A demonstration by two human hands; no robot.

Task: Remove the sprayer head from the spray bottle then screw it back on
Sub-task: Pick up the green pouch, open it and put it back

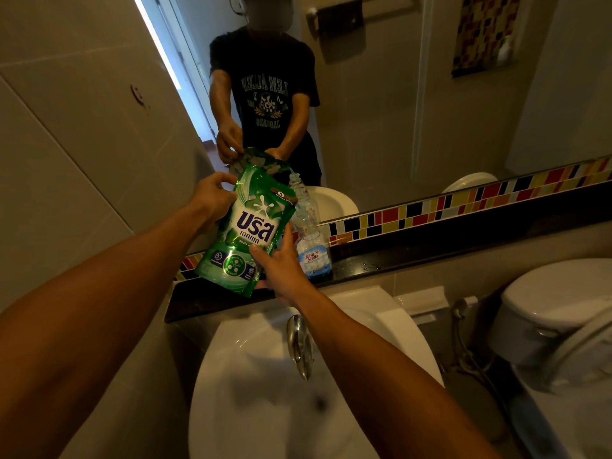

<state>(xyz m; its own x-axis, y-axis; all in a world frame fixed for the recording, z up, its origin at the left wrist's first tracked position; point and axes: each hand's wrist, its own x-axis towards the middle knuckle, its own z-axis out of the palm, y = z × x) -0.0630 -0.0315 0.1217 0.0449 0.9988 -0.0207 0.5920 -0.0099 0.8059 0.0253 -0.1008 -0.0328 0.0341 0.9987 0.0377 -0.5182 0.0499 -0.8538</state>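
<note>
Spray bottle on ledge, green pouch in front, both hands gripping

The green pouch is shiny soft plastic, crinkled at the top. At about 3 o'clock from it, the spray bottle is clear, smooth plastic with a glossy label. The ledge under them is dark, polished stone with water drops on it. The sink is smooth, glossy white. The tap is shiny metal. At 1 o'clock, the little wall tiles look glossy.
</note>
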